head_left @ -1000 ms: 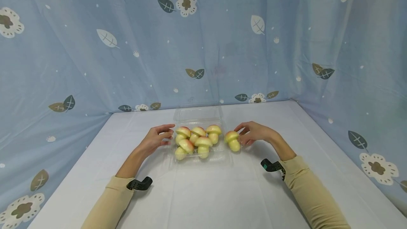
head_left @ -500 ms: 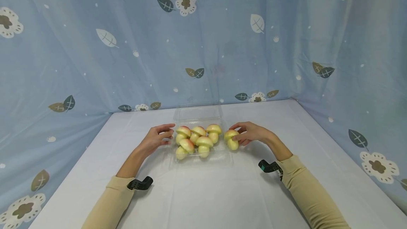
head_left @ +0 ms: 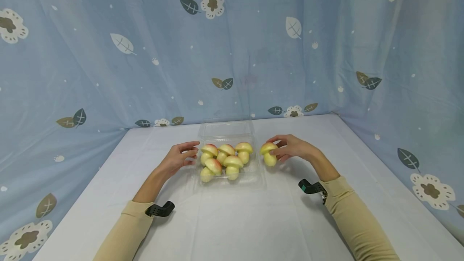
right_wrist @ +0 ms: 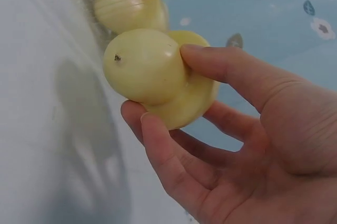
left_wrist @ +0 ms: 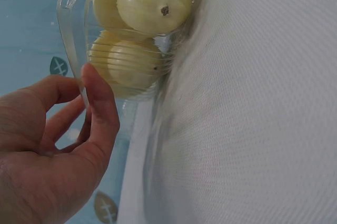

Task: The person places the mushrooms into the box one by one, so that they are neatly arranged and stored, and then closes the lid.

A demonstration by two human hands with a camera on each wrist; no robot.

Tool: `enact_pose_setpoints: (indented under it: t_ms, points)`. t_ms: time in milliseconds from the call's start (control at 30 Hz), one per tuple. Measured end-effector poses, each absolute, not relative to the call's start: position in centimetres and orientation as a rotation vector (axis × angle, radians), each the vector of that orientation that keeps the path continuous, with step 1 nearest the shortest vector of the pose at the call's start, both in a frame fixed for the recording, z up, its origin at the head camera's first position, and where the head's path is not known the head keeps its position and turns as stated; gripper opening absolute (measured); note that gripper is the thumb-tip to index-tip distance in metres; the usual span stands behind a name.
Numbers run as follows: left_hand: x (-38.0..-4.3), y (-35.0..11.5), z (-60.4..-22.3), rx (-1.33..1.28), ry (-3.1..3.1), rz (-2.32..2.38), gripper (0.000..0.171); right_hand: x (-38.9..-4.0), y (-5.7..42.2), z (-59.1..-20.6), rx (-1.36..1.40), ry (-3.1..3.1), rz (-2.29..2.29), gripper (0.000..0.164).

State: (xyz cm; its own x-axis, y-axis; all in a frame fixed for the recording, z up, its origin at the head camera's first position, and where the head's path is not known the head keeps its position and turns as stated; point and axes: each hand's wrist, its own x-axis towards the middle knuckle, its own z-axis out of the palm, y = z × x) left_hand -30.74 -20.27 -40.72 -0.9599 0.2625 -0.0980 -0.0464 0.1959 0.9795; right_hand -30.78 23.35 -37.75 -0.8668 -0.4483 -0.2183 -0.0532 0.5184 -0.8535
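A clear plastic clamshell box [head_left: 250, 178] holds several pale yellow-green, mushroom-shaped pieces [head_left: 232, 166] with reddish tints on their caps. My left hand [head_left: 177, 157] is at the box's left side; in the left wrist view, thumb and finger pinch its clear rim [left_wrist: 68, 24]. To the right of the box, my right hand [head_left: 293, 148] holds one more mushroom-shaped piece [head_left: 269, 155] between thumb and fingers. In the right wrist view this piece [right_wrist: 142, 66] is held off the table, its rounded stem end with a dark spot facing the camera.
The box's hinged lid [head_left: 226, 129] lies open behind it, towards the back edge of the white-covered table [head_left: 232, 224]. A blue patterned curtain [head_left: 163, 43] surrounds the table at the back and sides.
My right hand has closed its fingers round the loose mushroom-shaped piece and raised it, shifting slightly right and away from me. The left hand and box have stayed in place.
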Motion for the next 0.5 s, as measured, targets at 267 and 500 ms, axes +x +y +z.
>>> enact_pose_setpoints:
  t_ms: [267, 500]
  points:
    - [-30.59, -20.17, -40.48, 0.207, 2.233, 1.834, 0.047, -30.78, 23.67, -37.03, -0.412, 2.349, -1.352, 0.057]
    - [-30.50, -20.15, -40.46, 0.216, 2.222, 1.845, 0.049, -30.70, 23.89, -36.63, -0.414, 2.371, -1.360, 0.057]
